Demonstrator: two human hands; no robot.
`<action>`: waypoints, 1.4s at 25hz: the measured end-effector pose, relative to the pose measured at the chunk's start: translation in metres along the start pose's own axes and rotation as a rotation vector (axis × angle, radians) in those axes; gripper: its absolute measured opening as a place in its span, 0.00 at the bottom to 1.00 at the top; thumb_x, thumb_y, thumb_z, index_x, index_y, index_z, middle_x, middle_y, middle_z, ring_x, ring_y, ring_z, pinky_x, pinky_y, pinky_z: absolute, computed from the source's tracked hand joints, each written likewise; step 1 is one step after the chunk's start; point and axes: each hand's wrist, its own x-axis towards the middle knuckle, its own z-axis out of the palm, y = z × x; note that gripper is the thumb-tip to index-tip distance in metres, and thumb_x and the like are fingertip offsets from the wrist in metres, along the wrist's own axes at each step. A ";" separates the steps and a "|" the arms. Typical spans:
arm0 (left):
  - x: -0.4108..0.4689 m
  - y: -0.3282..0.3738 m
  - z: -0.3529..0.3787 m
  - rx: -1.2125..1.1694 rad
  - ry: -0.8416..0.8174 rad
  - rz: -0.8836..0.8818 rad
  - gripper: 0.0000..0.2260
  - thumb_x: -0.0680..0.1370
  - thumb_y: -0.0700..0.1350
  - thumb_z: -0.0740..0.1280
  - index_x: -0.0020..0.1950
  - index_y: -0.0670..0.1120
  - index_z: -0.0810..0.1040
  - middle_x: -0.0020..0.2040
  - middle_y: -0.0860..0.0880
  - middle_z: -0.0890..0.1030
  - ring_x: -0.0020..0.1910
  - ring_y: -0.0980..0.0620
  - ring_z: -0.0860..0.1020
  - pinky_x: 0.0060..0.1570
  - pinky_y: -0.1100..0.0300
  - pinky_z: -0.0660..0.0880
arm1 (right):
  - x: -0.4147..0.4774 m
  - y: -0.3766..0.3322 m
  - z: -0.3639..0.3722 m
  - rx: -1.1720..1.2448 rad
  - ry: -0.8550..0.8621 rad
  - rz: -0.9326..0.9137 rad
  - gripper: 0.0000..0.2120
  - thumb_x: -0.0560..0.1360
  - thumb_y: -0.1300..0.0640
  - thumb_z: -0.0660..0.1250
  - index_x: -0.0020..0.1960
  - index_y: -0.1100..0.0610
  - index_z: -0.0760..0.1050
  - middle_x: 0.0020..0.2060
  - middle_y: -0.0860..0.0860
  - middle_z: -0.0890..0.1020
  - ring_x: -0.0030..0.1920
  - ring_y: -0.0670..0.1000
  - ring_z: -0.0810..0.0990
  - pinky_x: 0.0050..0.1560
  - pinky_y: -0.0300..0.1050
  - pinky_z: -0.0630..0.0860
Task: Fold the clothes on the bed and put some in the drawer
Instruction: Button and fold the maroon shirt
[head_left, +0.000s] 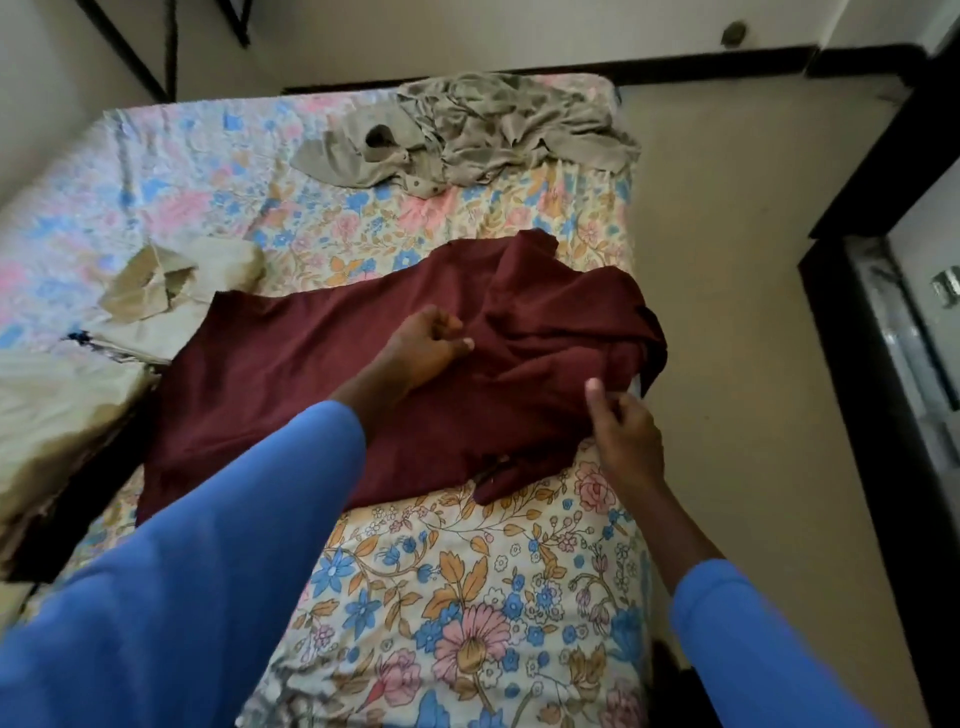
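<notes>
Head view, wide angle, looking down on a bed (467, 597) covered with a floral sheet. Far left edge of frame: a stack of folded beige cloth (52, 415), lying on the sheet. Just right of it and higher: a beige collared shirt (171, 291), folded, collar up, its lower edge touching the maroon garment (291, 374). The maroon garment is spread flat across the middle of the bed, from centre left to the bed's right edge; the left part lies smooth, the right part is bunched in folds. Left hand (426, 348), in a blue sleeve (208, 571), is at frame centre on the garment; fingers curled in against the thumb, pinching a ridge of the maroon cloth. Upper centre, well apart from the hands: a crumpled grey-green patterned garment (493, 135), unfolded, near the far end of the bed. Right hand (623, 436), right of centre at the bed's right edge; thumb raised, fingers drawn together on the garment's near right border, gripping it. Right of the bed: pale floor (727, 260). Far right edge: dark frame (883, 415), blurred.
</notes>
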 end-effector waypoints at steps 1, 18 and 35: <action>0.000 0.000 0.002 0.009 -0.042 0.002 0.13 0.75 0.50 0.78 0.54 0.54 0.77 0.52 0.49 0.82 0.51 0.49 0.81 0.53 0.54 0.80 | -0.006 0.002 0.004 -0.048 0.007 -0.012 0.20 0.81 0.36 0.62 0.53 0.52 0.79 0.48 0.49 0.82 0.49 0.52 0.81 0.51 0.50 0.78; -0.078 -0.077 0.072 0.814 0.330 0.958 0.29 0.78 0.64 0.62 0.72 0.47 0.71 0.65 0.45 0.75 0.59 0.44 0.74 0.54 0.48 0.73 | -0.060 0.008 0.040 0.063 0.068 -0.050 0.45 0.71 0.43 0.77 0.80 0.50 0.58 0.59 0.49 0.78 0.58 0.51 0.79 0.63 0.49 0.75; -0.032 -0.002 0.045 0.340 -0.101 0.756 0.13 0.80 0.60 0.65 0.58 0.56 0.84 0.48 0.59 0.84 0.44 0.61 0.82 0.44 0.60 0.78 | 0.010 0.007 0.007 -0.058 0.364 -0.226 0.27 0.70 0.54 0.64 0.70 0.48 0.70 0.59 0.49 0.75 0.57 0.53 0.78 0.61 0.61 0.77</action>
